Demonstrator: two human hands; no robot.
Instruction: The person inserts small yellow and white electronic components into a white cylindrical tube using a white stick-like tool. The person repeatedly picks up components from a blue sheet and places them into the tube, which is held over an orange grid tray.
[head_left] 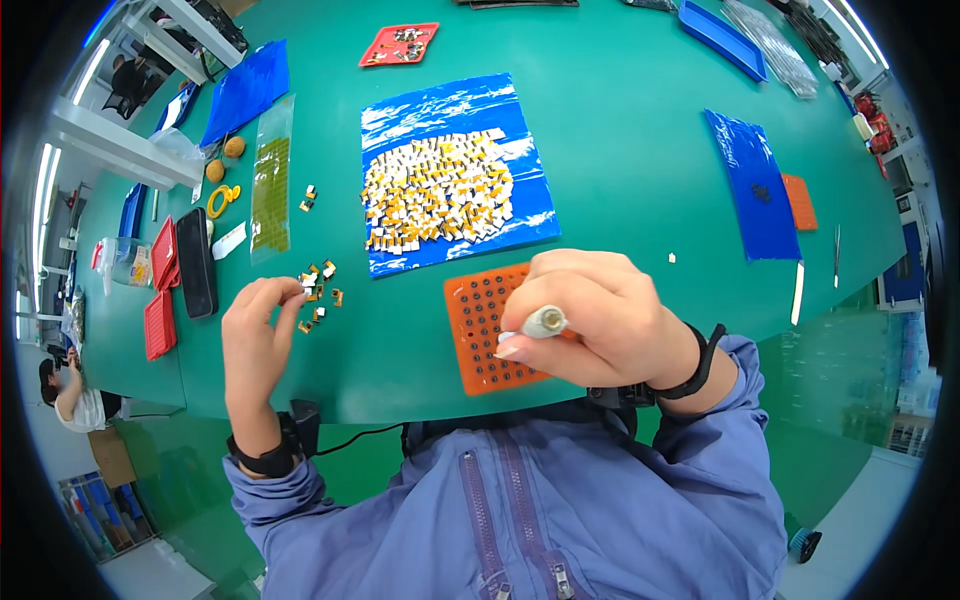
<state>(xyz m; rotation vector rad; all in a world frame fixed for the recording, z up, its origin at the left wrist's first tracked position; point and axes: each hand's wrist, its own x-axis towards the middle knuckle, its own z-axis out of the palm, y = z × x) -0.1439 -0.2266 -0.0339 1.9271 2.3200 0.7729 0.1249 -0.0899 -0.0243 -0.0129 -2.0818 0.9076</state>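
Observation:
My left hand (258, 335) is at the left, thumb and forefinger curled together beside a loose group of small white-and-gold pieces (328, 269). Whatever lies between those fingertips is too small to make out. My right hand (610, 320) is closed round a pale, rod-like tool (546, 320), its round hollow end pointing up toward me. Below that hand lies an orange tray (467, 360) with rows of small dark round parts; the hand hides its right side. Farther back, a large heap of white-and-gold pieces (440, 190) is spread on a blue sheet (525, 185).
A red tray (400, 45) with small parts stands farther back. At the left are a black case (198, 262), yellow scissors (222, 202) and a clear greenish strip (270, 190). At the right are a blue packet (755, 190) and tweezers (837, 255). A person (78, 395) is at far left.

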